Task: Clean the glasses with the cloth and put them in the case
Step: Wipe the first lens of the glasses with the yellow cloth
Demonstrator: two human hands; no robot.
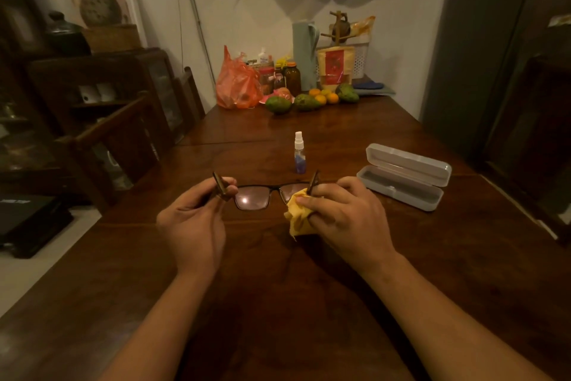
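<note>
Glasses: a dark-framed pair of glasses [262, 197] is held up over the table [278, 272], between the two hands. Its side arms are unfolded and point up and away from the person. A spot of light reflects in the left lens.
Left hand: the left hand [193, 220] pinches the frame's left corner, where the side arm meets the front, between thumb and curled fingers. It is a narrow, closed grip on the glasses.
Right hand: the right hand [343, 210] has its fingers curled round the cloth and presses it against the right lens. The thumb lies on the near side of the cloth.
Cloth: a yellow cloth [298, 217] is bunched in the right hand. It covers part of the right lens, and its loose end hangs below the fingers.
Case: a pale grey hard case [404, 176] lies on the table to the right of the right hand, apart from it. Its lid stands open, tilted back.
Spray bottle: a small spray bottle [299, 153] with a white top stands upright on the table just beyond the glasses.
Far end of table: an orange plastic bag [236, 84], jars, and green and orange fruit [309, 101] sit against the wall.
Left side: a wooden chair [117, 139] stands beside the table.
</note>
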